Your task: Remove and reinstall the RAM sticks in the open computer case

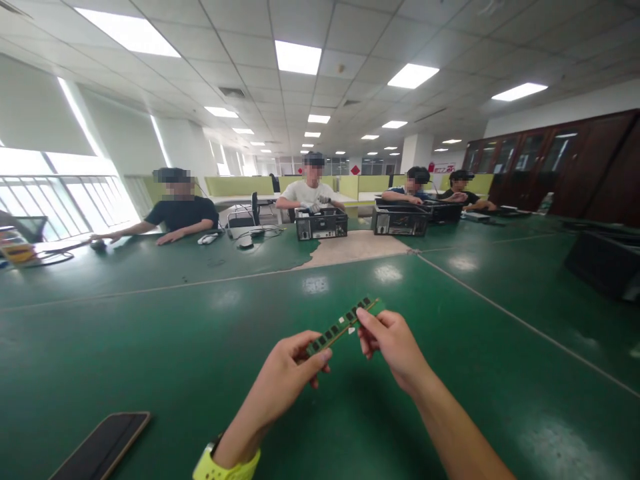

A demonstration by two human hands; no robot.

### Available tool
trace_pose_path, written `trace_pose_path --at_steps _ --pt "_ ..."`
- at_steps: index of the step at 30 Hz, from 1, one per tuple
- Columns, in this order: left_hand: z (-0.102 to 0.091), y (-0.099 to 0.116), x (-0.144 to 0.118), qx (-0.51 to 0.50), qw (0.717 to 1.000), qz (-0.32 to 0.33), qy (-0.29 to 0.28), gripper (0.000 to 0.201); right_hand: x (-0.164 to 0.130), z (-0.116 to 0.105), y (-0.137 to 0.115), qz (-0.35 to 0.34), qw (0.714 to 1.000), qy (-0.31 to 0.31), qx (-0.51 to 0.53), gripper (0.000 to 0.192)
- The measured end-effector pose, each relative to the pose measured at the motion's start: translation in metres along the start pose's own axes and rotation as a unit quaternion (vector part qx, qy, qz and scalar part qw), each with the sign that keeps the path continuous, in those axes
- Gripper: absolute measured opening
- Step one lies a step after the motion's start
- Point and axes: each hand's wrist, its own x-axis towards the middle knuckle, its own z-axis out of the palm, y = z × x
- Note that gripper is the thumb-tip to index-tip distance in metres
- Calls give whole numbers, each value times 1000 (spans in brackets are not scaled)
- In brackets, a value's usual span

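A green RAM stick (336,329) with a row of black chips is held up above the green table, tilted so that its right end is higher. My left hand (289,372) pinches its lower left end between thumb and fingers. At the upper right end, my right hand (391,341) grips it with the thumb on the chip side and the fingers behind. A small white patch shows under the stick's lower edge near my right fingers. On my left wrist sits a yellow-green watch band (227,461).
A dark phone (103,445) lies at the lower left of the green tabletop (200,333). Across it, several people work near open computer cases (321,225) (400,220). A mouse (207,238) and cables lie at the far left; a black case (603,263) stands at right.
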Motion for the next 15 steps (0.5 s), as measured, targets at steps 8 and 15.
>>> trace_pose_path --at_steps 8,15 --pt "-4 -22 12 2 988 -28 150 38 8 -7 1 -26 992 106 70 35" --pt "-4 -46 24 -64 979 -54 188 45 9 -4 5 20 965 69 252 37"
